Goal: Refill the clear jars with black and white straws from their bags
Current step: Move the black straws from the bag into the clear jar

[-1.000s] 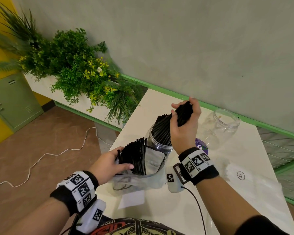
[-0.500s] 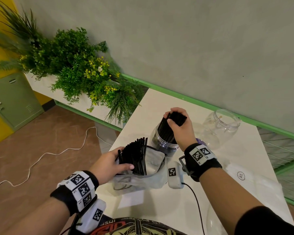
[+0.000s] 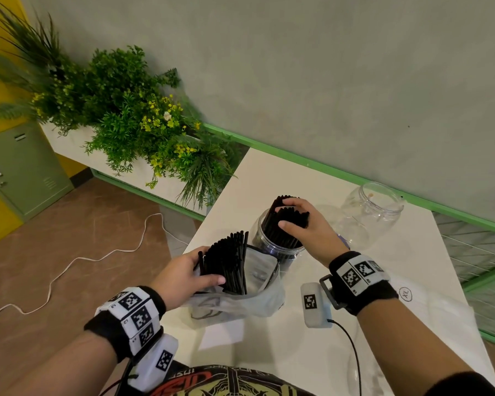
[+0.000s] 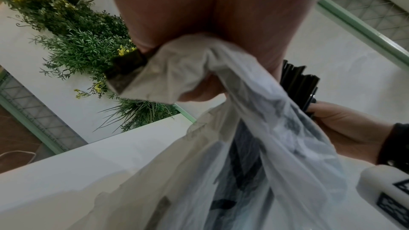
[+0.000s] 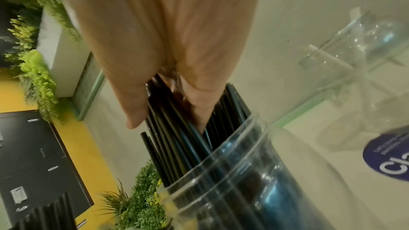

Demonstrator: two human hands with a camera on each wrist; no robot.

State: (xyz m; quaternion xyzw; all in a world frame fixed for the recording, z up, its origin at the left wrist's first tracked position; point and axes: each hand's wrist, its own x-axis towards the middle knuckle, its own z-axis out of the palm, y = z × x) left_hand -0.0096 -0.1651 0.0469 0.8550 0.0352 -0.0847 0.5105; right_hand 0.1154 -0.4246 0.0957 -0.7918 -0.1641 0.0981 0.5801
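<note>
A clear jar [image 3: 272, 247] stands mid-table with a bundle of black straws [image 3: 286, 224] sticking out of its mouth. My right hand [image 3: 300, 224] grips that bundle near its top, thumb on the near side; in the right wrist view the black straws [image 5: 177, 128] run down into the jar [image 5: 243, 181]. My left hand [image 3: 189, 275] holds the edge of a translucent plastic bag [image 3: 240, 301] with more black straws [image 3: 229, 264] standing in it. The left wrist view shows the bag [image 4: 243, 128] bunched in my fingers. An empty clear jar [image 3: 369, 212] stands at the far right.
The white table [image 3: 297, 352] runs along a grey wall. A leafy planter [image 3: 126, 115] sits beyond its left edge. A round blue sticker [image 5: 389, 155] lies on the table by the jar. A white cable [image 3: 69, 264] trails over the brown floor.
My right hand has lowered its bundle of black straws from above the jar down into it. The left hand and bag have stayed put.
</note>
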